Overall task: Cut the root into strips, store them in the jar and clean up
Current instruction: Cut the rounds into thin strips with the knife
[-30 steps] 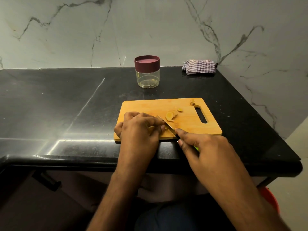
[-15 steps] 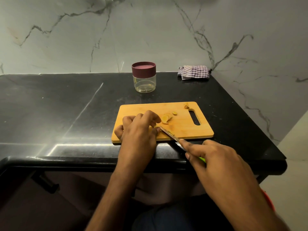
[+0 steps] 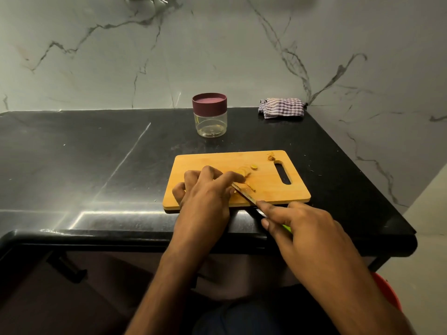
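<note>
A wooden cutting board lies near the counter's front edge. Yellow root slices sit in its middle, with a small scrap near the handle slot. My left hand rests on the board with curled fingers, its fingertips on a root piece that is mostly hidden. My right hand grips a knife with a green handle; the blade lies against the left fingertips. A clear jar with a maroon lid on stands behind the board.
A checked cloth lies folded at the back right by the marble wall. The black counter ends at the right just past the board. Something red sits below the counter at the lower right.
The view has shifted, so board and jar sit lower in frame. My left fingers have stretched forward over the root, and the knife blade has slid slightly toward me along them.
</note>
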The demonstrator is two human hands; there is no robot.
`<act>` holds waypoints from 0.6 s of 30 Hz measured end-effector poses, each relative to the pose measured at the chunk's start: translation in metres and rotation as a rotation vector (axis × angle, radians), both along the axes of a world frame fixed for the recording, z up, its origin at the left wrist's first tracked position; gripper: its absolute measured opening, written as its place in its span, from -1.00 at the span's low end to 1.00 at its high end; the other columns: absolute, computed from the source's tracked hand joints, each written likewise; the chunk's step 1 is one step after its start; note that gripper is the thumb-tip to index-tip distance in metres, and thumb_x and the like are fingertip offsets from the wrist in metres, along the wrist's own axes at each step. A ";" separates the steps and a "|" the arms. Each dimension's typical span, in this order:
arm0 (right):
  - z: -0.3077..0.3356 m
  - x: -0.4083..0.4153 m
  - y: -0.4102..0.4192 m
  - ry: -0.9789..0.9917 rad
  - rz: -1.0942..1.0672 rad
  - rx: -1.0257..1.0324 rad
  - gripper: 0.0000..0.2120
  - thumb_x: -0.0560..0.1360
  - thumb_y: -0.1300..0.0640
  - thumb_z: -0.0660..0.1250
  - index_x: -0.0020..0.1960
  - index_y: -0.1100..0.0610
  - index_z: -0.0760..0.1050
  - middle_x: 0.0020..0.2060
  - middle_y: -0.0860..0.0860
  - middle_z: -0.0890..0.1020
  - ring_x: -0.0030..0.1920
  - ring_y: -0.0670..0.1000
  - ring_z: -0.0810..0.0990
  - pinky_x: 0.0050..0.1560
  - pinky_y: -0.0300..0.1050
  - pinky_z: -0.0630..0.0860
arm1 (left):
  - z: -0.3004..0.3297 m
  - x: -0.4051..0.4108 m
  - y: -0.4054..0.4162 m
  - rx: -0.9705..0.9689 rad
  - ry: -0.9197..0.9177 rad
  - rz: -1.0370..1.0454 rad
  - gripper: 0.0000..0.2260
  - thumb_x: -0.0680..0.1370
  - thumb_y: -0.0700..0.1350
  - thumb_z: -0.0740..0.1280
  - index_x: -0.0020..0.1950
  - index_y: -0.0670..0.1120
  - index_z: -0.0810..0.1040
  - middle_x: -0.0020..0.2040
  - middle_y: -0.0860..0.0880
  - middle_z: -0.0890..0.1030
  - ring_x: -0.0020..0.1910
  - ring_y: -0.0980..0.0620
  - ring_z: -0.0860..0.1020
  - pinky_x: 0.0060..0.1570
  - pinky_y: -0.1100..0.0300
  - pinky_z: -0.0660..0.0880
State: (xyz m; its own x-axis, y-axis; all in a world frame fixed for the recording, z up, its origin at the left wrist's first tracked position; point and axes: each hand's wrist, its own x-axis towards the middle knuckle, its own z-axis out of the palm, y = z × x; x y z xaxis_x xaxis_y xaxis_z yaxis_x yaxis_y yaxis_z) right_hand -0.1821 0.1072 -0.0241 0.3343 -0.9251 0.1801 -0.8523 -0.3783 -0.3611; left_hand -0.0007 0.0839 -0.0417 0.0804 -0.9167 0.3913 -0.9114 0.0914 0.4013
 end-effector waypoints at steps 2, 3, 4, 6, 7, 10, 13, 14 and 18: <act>-0.001 0.001 0.002 -0.049 -0.002 -0.025 -0.61 0.58 -0.18 0.07 0.40 -0.37 0.20 -0.15 -0.20 0.45 -0.11 -0.17 0.42 -0.14 -0.29 0.43 | -0.002 0.001 0.001 -0.057 0.121 0.037 -0.80 0.61 -0.02 0.34 0.19 0.23 0.50 0.11 0.22 0.50 0.23 0.13 0.26 0.05 0.16 0.02; -0.002 0.002 0.003 -0.075 -0.007 -0.035 -0.61 0.58 -0.17 0.08 0.40 -0.35 0.23 -0.14 -0.20 0.48 -0.10 -0.17 0.44 -0.13 -0.31 0.42 | -0.003 0.002 0.001 -0.080 0.178 0.063 -0.83 0.59 -0.01 0.38 0.13 0.22 0.51 0.06 0.23 0.54 0.21 0.15 0.29 0.01 0.20 0.01; -0.003 0.002 0.003 -0.097 -0.013 -0.042 -0.62 0.58 -0.17 0.08 0.40 -0.33 0.25 -0.11 -0.21 0.51 -0.09 -0.18 0.45 -0.12 -0.32 0.42 | -0.004 0.003 0.002 -0.098 0.219 0.088 -0.84 0.56 0.01 0.42 0.07 0.22 0.52 0.02 0.25 0.56 0.19 0.16 0.31 -0.01 0.23 0.01; -0.004 0.003 0.003 -0.128 -0.024 -0.058 -0.62 0.58 -0.16 0.09 0.39 -0.31 0.29 -0.09 -0.22 0.55 -0.08 -0.17 0.49 -0.09 -0.28 0.48 | -0.004 0.004 0.003 -0.120 0.231 0.115 -0.91 0.52 0.04 0.46 -0.02 0.22 0.60 -0.09 0.32 0.52 0.15 0.21 0.30 -0.03 0.24 0.00; -0.004 0.004 0.003 -0.141 -0.025 -0.065 -0.62 0.57 -0.16 0.10 0.38 -0.30 0.31 -0.09 -0.22 0.57 -0.08 -0.17 0.50 -0.08 -0.24 0.51 | -0.005 0.004 0.004 -0.128 0.219 0.117 -0.94 0.51 0.04 0.47 -0.06 0.21 0.63 -0.13 0.35 0.49 0.14 0.21 0.29 -0.04 0.22 0.00; -0.004 0.005 0.004 -0.166 -0.019 -0.063 -0.63 0.57 -0.15 0.12 0.37 -0.29 0.33 -0.04 -0.22 0.58 -0.05 -0.16 0.51 -0.03 -0.22 0.53 | -0.005 0.004 0.003 -0.139 0.198 0.123 -0.97 0.51 0.03 0.48 -0.07 0.18 0.69 -0.13 0.35 0.49 0.14 0.21 0.30 -0.04 0.21 0.00; -0.003 0.007 0.007 -0.163 -0.009 -0.076 -0.64 0.57 -0.16 0.12 0.36 -0.31 0.34 -0.03 -0.24 0.58 -0.05 -0.18 0.50 -0.06 -0.28 0.51 | -0.006 0.004 0.002 -0.167 0.185 0.131 -0.96 0.51 0.01 0.48 -0.06 0.16 0.71 -0.12 0.34 0.51 0.13 0.19 0.33 -0.03 0.22 0.01; -0.003 0.007 0.009 -0.162 -0.006 -0.079 -0.64 0.56 -0.17 0.11 0.36 -0.31 0.34 -0.04 -0.25 0.57 -0.06 -0.18 0.50 -0.06 -0.27 0.51 | -0.006 0.004 0.002 -0.170 0.188 0.135 -0.95 0.51 0.01 0.49 -0.07 0.16 0.71 -0.14 0.34 0.51 0.13 0.19 0.33 -0.03 0.22 0.01; -0.002 0.008 0.013 -0.160 0.002 -0.080 -0.62 0.55 -0.18 0.09 0.37 -0.31 0.33 -0.04 -0.24 0.57 -0.05 -0.18 0.51 -0.04 -0.23 0.53 | -0.006 0.003 0.002 -0.173 0.187 0.144 -0.95 0.50 0.02 0.49 -0.06 0.16 0.71 -0.16 0.34 0.49 0.11 0.21 0.32 -0.03 0.21 0.01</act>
State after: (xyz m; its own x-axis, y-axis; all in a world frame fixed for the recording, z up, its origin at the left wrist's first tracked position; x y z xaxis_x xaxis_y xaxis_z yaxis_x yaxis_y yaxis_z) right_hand -0.1743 0.1202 -0.0258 0.2975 -0.9050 0.3042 -0.7853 -0.4131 -0.4611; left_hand 0.0026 0.0862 -0.0474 0.2907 -0.8114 0.5071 -0.8314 0.0482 0.5537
